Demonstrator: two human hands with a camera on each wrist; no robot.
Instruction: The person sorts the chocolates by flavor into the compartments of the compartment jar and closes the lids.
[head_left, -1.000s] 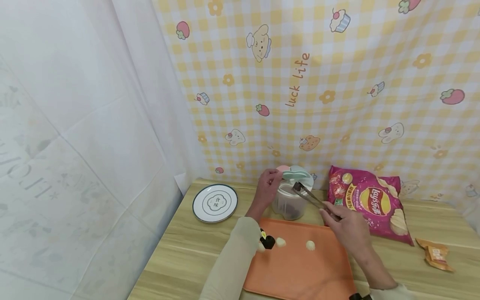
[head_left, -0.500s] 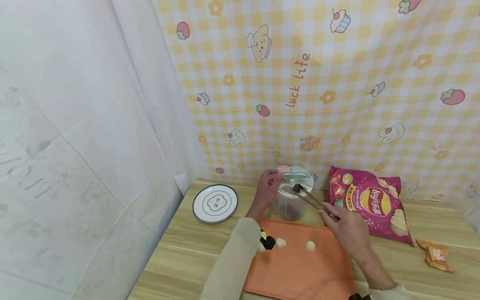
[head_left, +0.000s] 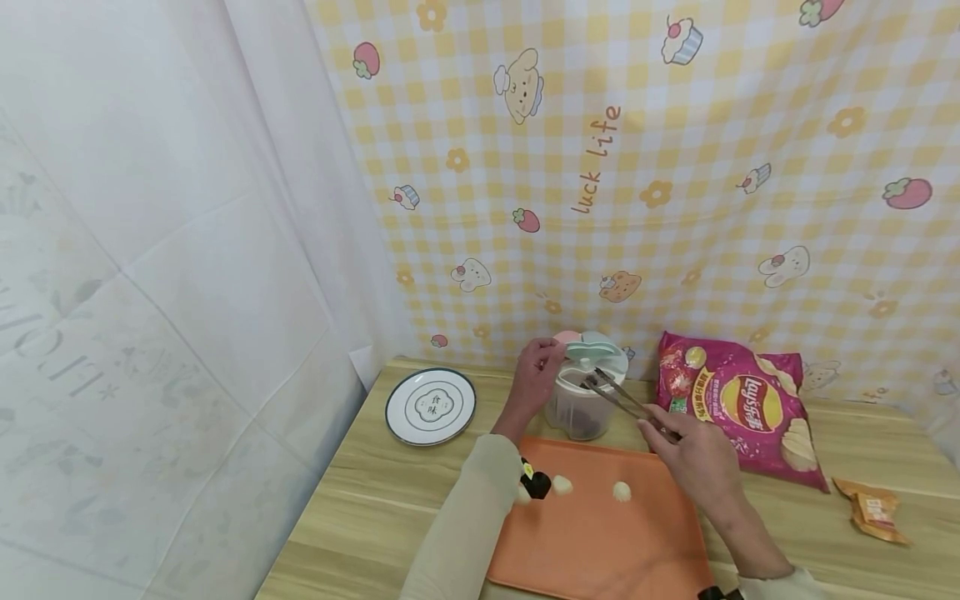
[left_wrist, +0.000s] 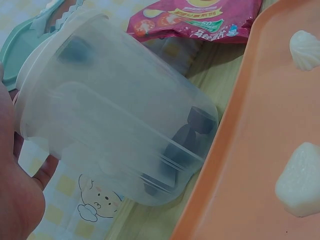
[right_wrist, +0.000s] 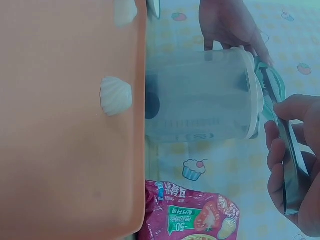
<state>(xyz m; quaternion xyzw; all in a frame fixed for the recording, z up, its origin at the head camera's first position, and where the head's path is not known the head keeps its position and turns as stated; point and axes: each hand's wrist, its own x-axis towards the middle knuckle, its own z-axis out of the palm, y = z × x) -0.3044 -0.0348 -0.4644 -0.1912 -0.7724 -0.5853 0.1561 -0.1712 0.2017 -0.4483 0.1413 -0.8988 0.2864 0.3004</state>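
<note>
A clear plastic container (head_left: 579,407) with dark pieces (left_wrist: 186,142) at its bottom stands behind the orange tray (head_left: 600,546). My left hand (head_left: 536,372) grips it near the rim, beside the raised teal lid (head_left: 592,346). My right hand (head_left: 693,467) holds metal tongs (head_left: 618,398), their tips at the container's mouth. In the right wrist view my fingers (right_wrist: 292,165) wrap the tongs (right_wrist: 294,172) next to the container (right_wrist: 200,100). Two white shell-shaped sweets (head_left: 621,492) (head_left: 561,485) lie on the tray.
A pink crisp bag (head_left: 738,408) leans against the wall right of the container. A white plate (head_left: 430,406) sits at the table's back left, and a small orange packet (head_left: 870,507) at the right. A checked cloth backs the table.
The tong tips have dipped slightly lower and leftward into the container's mouth. My left hand and the container have stayed put.
</note>
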